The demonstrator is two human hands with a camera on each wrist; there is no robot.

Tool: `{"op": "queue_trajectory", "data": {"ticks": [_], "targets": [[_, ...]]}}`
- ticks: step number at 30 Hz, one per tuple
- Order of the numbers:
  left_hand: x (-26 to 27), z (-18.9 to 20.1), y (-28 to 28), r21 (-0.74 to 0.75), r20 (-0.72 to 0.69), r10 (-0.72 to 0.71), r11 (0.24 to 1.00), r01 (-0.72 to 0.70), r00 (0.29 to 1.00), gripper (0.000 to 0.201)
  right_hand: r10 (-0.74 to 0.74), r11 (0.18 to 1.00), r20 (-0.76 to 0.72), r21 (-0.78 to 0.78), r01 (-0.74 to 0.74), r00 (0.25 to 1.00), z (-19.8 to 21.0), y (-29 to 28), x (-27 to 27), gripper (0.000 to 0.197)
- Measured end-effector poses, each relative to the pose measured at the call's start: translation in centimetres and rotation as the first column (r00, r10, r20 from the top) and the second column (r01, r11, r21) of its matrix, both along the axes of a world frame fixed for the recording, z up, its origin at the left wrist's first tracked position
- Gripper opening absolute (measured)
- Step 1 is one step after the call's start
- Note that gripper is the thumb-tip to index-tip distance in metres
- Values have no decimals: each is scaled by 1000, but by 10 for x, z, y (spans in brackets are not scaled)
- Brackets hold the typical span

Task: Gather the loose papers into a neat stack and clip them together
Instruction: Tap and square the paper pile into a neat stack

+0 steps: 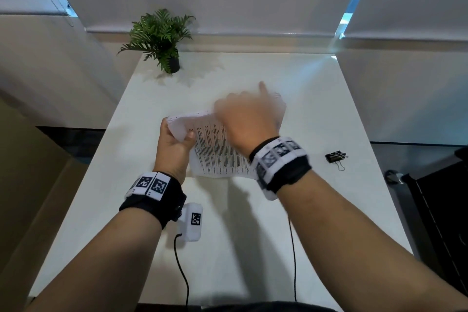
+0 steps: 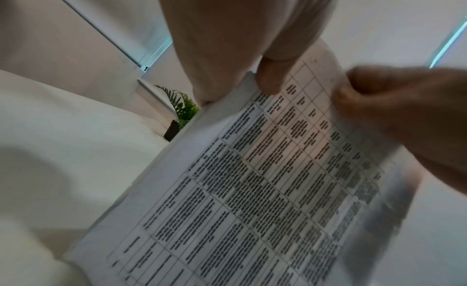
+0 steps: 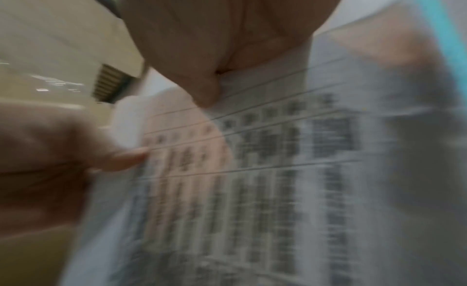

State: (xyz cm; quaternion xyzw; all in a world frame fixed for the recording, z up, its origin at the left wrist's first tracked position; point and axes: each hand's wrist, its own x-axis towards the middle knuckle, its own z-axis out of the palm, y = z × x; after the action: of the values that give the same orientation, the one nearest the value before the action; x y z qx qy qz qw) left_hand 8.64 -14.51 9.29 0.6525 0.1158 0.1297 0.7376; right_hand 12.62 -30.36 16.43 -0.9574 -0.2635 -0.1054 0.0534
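A stack of printed papers (image 1: 217, 157) with table text is held above the white table (image 1: 291, 99), tilted. My left hand (image 1: 177, 135) grips its left edge, thumb on the top sheet. In the left wrist view the left thumb (image 2: 270, 78) presses the papers (image 2: 252, 190), with the fingers behind them. My right hand (image 1: 249, 114) is blurred over the far right part of the stack, and in the left wrist view the right hand (image 2: 394, 110) pinches the sheets' edge. The right wrist view is smeared: the papers (image 3: 278, 170) fill it. Black binder clips (image 1: 335, 157) lie on the table to the right.
A small potted fern (image 1: 162, 40) stands at the table's far left corner. Two black cables (image 1: 181, 268) run from my wrists over the near table edge. A dark cabinet (image 1: 440, 210) stands right of the table. Closed blinds hang behind.
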Motion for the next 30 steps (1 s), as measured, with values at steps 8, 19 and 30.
{"op": "queue_trajectory", "data": {"ticks": [8,19,30], "targets": [[2,-5,7,23,-70,-7,1000,8,998,46,220,477,-490,808,345,843,-44,-71,23,46],[0,-17,-21,53,-54,104,993,-101,993,31,9,304,-337,898,319,941,-63,-46,-1,29],[-8,-50,-18,129,-172,42,991,-20,984,42,16,529,-549,714,459,836,-120,-60,-12,36]]}}
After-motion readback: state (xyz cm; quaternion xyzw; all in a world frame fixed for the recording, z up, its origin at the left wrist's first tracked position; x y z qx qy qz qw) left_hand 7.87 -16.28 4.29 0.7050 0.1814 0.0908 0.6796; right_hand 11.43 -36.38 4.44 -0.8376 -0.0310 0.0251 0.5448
